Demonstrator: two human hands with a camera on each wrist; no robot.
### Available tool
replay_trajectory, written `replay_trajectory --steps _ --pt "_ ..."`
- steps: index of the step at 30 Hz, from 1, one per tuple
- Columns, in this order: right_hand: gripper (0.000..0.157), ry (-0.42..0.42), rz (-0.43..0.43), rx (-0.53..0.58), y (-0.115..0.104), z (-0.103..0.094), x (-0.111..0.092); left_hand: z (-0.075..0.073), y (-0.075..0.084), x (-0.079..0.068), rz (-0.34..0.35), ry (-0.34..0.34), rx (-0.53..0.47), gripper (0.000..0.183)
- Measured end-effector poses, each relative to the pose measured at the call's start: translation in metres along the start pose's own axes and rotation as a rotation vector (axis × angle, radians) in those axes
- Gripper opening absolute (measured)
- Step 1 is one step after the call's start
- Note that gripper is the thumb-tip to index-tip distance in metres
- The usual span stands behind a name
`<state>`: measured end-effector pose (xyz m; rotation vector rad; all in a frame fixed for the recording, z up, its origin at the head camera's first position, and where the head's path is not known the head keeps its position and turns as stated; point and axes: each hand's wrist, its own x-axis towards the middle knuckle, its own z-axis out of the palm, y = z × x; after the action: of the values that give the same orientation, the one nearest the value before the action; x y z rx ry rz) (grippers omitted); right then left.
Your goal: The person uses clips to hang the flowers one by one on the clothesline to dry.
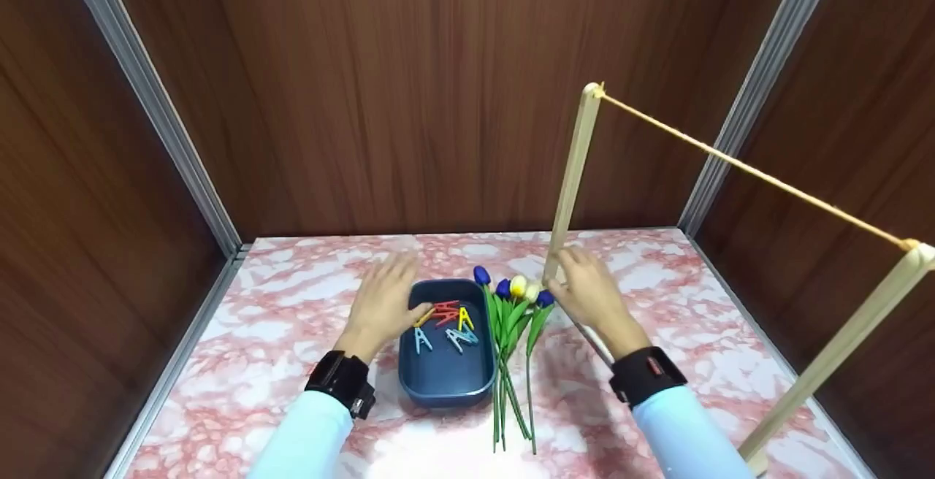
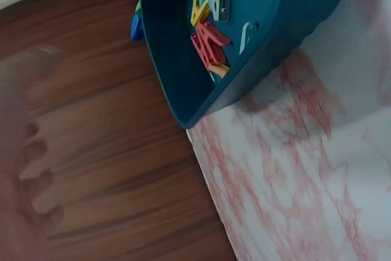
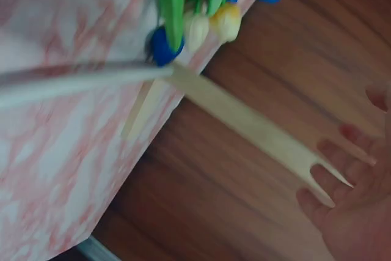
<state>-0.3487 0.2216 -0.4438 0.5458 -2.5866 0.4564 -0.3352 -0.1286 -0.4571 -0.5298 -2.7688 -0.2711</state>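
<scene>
My left hand [image 1: 381, 302], fingers extended, hovers at the left side of a dark blue plastic bin [image 1: 447, 380], its thumb overlapping the rim in the head view. Inside the bin lie several clothespins [image 1: 445, 314] in red, yellow, orange and light blue. Just right of the bin, artificial tulips [image 1: 511, 326] with blue, white and yellow heads lie with stems toward me. My right hand [image 1: 592, 295] is beside the far wooden post [image 1: 572, 172], close to the tulip heads. In the right wrist view its spread fingers [image 3: 314, 207] overlap the post and hold nothing.
A yellow cord [image 1: 760, 171] runs from the far post to a near wooden post [image 1: 840, 351] on the right. A pale bar [image 3: 67, 82] extends along the tabletop from the far post. Wood-grain panels [image 1: 409, 99] enclose the pink marbled table [image 1: 277, 333].
</scene>
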Motion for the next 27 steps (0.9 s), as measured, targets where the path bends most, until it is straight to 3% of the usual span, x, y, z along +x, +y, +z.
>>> replay_trajectory --steps 5,10,16,22,27 --pt "0.023 -0.019 -0.093 0.038 -0.018 0.013 0.002 0.019 0.008 0.004 0.223 -0.015 0.069 0.029" --pt "0.019 -0.072 -0.165 0.045 -0.029 0.024 0.001 0.045 0.014 -0.002 0.325 -0.081 0.184 0.025" --pt "0.011 -0.113 -0.233 0.073 -0.032 0.032 -0.003 0.070 0.023 -0.007 0.371 -0.103 0.345 0.012" --pt "0.013 -0.134 -0.239 0.088 -0.028 0.034 -0.008 0.083 0.028 -0.008 0.336 -0.125 0.459 0.014" --pt "0.015 -0.159 -0.238 0.113 -0.025 0.035 -0.012 0.095 0.028 -0.011 0.310 -0.112 0.472 0.014"
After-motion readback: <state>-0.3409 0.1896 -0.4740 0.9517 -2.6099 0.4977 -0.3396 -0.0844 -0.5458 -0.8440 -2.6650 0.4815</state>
